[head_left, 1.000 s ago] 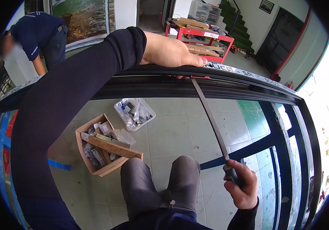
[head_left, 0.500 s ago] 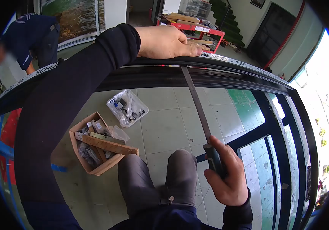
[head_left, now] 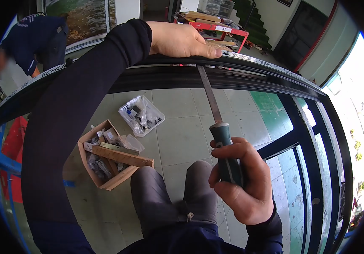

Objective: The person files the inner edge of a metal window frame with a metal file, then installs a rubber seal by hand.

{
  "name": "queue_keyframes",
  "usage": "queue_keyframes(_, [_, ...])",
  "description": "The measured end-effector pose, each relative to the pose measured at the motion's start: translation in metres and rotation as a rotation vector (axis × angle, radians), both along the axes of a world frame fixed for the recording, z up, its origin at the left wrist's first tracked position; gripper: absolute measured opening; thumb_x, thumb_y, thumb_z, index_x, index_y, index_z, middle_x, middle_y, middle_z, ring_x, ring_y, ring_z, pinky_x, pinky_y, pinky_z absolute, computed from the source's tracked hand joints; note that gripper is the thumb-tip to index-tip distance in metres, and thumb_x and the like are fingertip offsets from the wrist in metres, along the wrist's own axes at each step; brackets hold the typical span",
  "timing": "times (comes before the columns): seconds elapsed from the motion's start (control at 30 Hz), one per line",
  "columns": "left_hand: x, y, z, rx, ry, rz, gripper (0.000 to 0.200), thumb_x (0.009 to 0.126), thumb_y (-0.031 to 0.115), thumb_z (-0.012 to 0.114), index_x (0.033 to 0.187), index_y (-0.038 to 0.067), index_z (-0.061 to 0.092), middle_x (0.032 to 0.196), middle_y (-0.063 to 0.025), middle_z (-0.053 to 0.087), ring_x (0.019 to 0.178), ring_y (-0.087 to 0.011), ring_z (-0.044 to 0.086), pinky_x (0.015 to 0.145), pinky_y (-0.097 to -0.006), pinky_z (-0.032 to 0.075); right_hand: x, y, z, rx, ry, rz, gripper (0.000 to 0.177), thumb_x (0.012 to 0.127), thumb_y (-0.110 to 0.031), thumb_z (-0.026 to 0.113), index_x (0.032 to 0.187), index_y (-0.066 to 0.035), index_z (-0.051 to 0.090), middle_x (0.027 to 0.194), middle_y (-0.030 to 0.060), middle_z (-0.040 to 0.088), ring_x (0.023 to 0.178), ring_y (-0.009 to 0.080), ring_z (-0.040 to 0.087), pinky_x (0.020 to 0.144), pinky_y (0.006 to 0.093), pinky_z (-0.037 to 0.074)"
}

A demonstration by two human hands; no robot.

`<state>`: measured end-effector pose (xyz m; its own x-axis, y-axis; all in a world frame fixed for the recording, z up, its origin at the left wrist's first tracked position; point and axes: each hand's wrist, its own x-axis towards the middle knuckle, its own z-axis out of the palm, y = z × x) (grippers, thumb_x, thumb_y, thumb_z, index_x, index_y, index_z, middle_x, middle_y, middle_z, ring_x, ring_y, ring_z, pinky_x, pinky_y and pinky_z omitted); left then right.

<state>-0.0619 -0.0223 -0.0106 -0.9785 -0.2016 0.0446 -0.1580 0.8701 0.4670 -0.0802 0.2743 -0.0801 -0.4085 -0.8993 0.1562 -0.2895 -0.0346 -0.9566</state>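
Observation:
A long flat metal file [head_left: 210, 94] with a dark green handle [head_left: 227, 158] points up and away, its far end at the inner edge of a black metal frame [head_left: 156, 81]. My right hand [head_left: 245, 180] is closed around the handle. On top of the frame rests my left hand [head_left: 182, 40], palm down, its thumb along the white printed strip [head_left: 249, 59]. The far side of the frame under that hand is hidden.
On the tiled floor stand a cardboard box [head_left: 89, 163] of parts and wood, and a clear plastic tub [head_left: 141, 115]. Another person [head_left: 35, 40] bends over at the upper left. A red cart [head_left: 215, 27] stands behind the frame.
My right hand has shifted its grip further round the handle, which now stands more upright and higher. The file has moved slightly left. My left hand sits a little higher in view.

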Motion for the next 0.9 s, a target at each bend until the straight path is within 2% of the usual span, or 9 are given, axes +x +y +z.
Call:
queue_keyframes(0.2, [-0.006,-0.015,-0.008,0.027,-0.011,-0.008,0.083,0.084,0.076,0.056,0.112,0.000,0.072,0.116,-0.0237,0.067,0.122,-0.0299,0.059,0.113,-0.0431,0.035,-0.010,-0.002,-0.006,-0.239,0.032,0.093,0.032,0.063,-0.009,0.064,0.094,0.000,0.065,0.100,0.0151,0.056,0.089,0.0244,0.065,0.078,0.0365,0.051])
queue_keyframes(0.3, [-0.008,-0.018,-0.010,0.051,-0.006,-0.001,0.075,0.087,0.073,0.056,0.103,0.002,0.073,0.098,-0.0139,0.069,0.105,-0.0219,0.063,0.104,-0.0381,0.041,-0.009,-0.003,0.001,-0.295,-0.068,0.059,0.028,0.061,-0.013,0.064,0.087,-0.001,0.065,0.098,0.0179,0.057,0.087,0.0266,0.067,0.080,0.0380,0.052])
queue_keyframes(0.4, [-0.008,-0.016,-0.003,0.116,-0.113,0.013,0.068,0.089,0.070,0.057,0.092,0.004,0.072,0.080,-0.0028,0.060,0.087,-0.0130,0.058,0.091,-0.0318,0.043,-0.008,-0.001,0.024,-0.261,-0.152,0.003,0.029,0.058,-0.019,0.063,0.083,-0.003,0.065,0.099,0.0240,0.059,0.080,0.0301,0.070,0.081,0.0428,0.057])
queue_keyframes(0.43, [-0.007,-0.016,-0.006,0.133,-0.065,0.007,0.063,0.090,0.067,0.059,0.083,0.006,0.069,0.072,0.0027,0.048,0.076,-0.0086,0.050,0.081,-0.0270,0.041,-0.009,-0.001,0.026,-0.265,-0.150,0.005,0.029,0.058,-0.018,0.062,0.083,-0.003,0.065,0.099,0.0240,0.059,0.077,0.0302,0.070,0.080,0.0429,0.057])
queue_keyframes(0.67, [-0.005,-0.012,-0.009,0.071,0.023,-0.057,0.053,0.094,0.057,0.061,0.095,0.004,0.070,0.080,0.0005,0.058,0.081,-0.0094,0.053,0.082,-0.0253,0.042,-0.018,0.002,-0.008,-0.306,-0.193,0.039,0.027,0.068,-0.025,0.069,0.084,-0.003,0.065,0.107,0.0218,0.055,0.089,0.0287,0.070,0.084,0.0422,0.056])
queue_keyframes(0.73, [-0.002,-0.012,-0.007,-0.022,0.004,-0.131,0.048,0.096,0.050,0.062,0.099,0.003,0.069,0.082,0.0006,0.060,0.082,-0.0100,0.054,0.082,-0.0255,0.042,-0.022,0.003,-0.011,-0.291,-0.174,0.083,0.025,0.065,-0.016,0.066,0.085,-0.003,0.064,0.104,0.0191,0.056,0.095,0.0277,0.065,0.087,0.0402,0.051])
queue_keyframes(0.77, [-0.001,-0.009,-0.009,0.005,0.079,-0.143,0.040,0.097,0.042,0.063,0.097,0.003,0.069,0.079,0.0026,0.056,0.079,-0.0078,0.051,0.076,-0.0242,0.041,-0.024,0.004,-0.013,-0.287,-0.161,0.098,0.024,0.064,-0.014,0.065,0.085,-0.003,0.064,0.102,0.0178,0.057,0.097,0.0277,0.062,0.087,0.0399,0.049])
queue_keyframes(0.83, [-0.002,-0.005,-0.007,0.023,0.065,-0.097,0.040,0.097,0.043,0.063,0.093,0.003,0.069,0.075,0.0038,0.052,0.074,-0.0060,0.047,0.070,-0.0238,0.038,-0.026,0.004,-0.015,-0.285,-0.126,0.122,0.023,0.063,-0.010,0.064,0.085,-0.004,0.064,0.097,0.0155,0.061,0.100,0.0281,0.057,0.087,0.0397,0.046])
queue_keyframes(0.9, [-0.004,-0.006,-0.009,0.035,0.069,-0.078,0.042,0.097,0.044,0.064,0.086,0.004,0.067,0.071,0.0055,0.045,0.068,-0.0036,0.040,0.062,-0.0240,0.034,-0.028,0.003,-0.022,-0.255,-0.058,0.108,0.025,0.066,-0.024,0.069,0.084,-0.008,0.065,0.106,0.0189,0.055,0.094,0.0282,0.064,0.087,0.0410,0.048])
